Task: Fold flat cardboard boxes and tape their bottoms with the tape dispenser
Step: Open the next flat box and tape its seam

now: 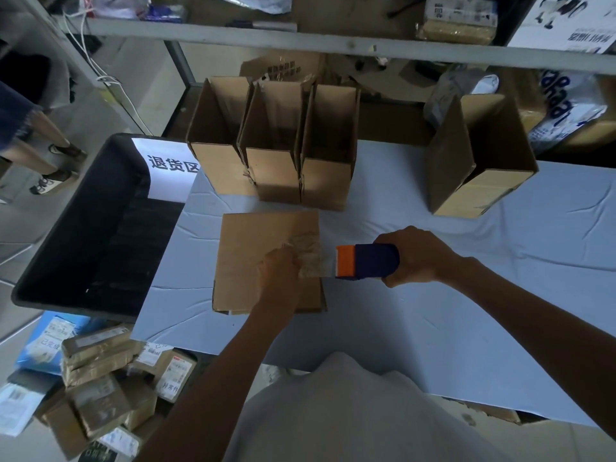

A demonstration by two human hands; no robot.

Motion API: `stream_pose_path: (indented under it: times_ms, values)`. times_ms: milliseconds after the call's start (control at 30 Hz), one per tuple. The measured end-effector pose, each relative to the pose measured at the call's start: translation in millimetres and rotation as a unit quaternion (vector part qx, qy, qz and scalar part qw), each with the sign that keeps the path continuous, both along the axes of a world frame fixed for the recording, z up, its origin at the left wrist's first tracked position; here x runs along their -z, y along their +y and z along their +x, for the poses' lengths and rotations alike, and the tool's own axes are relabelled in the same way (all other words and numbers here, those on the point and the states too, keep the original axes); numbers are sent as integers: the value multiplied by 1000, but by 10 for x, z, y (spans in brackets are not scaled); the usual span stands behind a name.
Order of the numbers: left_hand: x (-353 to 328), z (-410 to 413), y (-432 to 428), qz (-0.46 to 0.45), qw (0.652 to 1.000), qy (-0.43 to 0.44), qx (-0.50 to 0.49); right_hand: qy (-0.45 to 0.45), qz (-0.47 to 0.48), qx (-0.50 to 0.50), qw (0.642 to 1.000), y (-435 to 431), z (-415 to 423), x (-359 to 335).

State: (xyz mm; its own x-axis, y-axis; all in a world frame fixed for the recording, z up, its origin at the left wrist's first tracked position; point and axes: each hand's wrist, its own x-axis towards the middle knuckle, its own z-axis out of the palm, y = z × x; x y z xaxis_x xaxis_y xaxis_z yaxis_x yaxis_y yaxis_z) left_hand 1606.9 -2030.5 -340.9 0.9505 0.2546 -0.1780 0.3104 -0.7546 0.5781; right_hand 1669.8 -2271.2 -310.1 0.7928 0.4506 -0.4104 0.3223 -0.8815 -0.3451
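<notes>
Four brown cardboard boxes already stand open at the back of the pale-blue-clothed surface (433,228): a row of three (276,175) and a larger fourth (480,188). Taping is the step in hand. The right grip (420,258) curls fully round the blue-and-orange tape dispenser (366,261). The left grip (278,271) pinches a crumpled strip of clear tape (310,255) against the brown cardboard box (246,241) lying mid-surface. Next, probably, smooth the strip, draw it along the seam and cut. A black plastic bin (83,228) sits just left; the row stands near.
</notes>
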Motion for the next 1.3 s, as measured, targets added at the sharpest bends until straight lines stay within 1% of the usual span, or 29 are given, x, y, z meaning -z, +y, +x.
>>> stream_pose_path:
  times_ms: [100,200,300,433,500,567,633,700,767,833,1000,1167,1300]
  values:
    - [16,24,-25,21,1000,22,6,2,-8,-1,1000,14,2,8]
    - [17,54,-47,68,995,58,47,1,-12,-4,1000,24,14,-7]
    - [41,100,48,61,995,59,47,-3,-21,-13,1000,37,27,-9]
    - [18,90,179,125,990,49,43,0,-19,-7,1000,59,40,0]
    - [3,69,215,97,995,7,30,2,-19,-8,1000,69,40,0]
    - [59,29,256,66,993,-74,67,7,-17,-9,1000,80,31,-5]
    - [115,-20,267,41,986,-122,108,13,-13,-4,1000,82,21,-10]
    - [108,-46,191,-11,986,-117,121,20,-9,3,1000,75,16,-8]
    - [130,-30,89,-55,985,-91,134,26,-4,6,1000,66,17,-8]
    - [196,0,18,-83,982,-84,149,26,-2,4,1000,54,24,-11]
    - [290,27,24,-122,981,-82,129,22,-24,-24,999,69,62,-38]
    - [305,40,29,-126,979,-77,139,5,-70,-56,996,124,93,-70]
    - [247,48,-7,-104,981,-50,157,-26,-158,-97,982,398,116,-97]
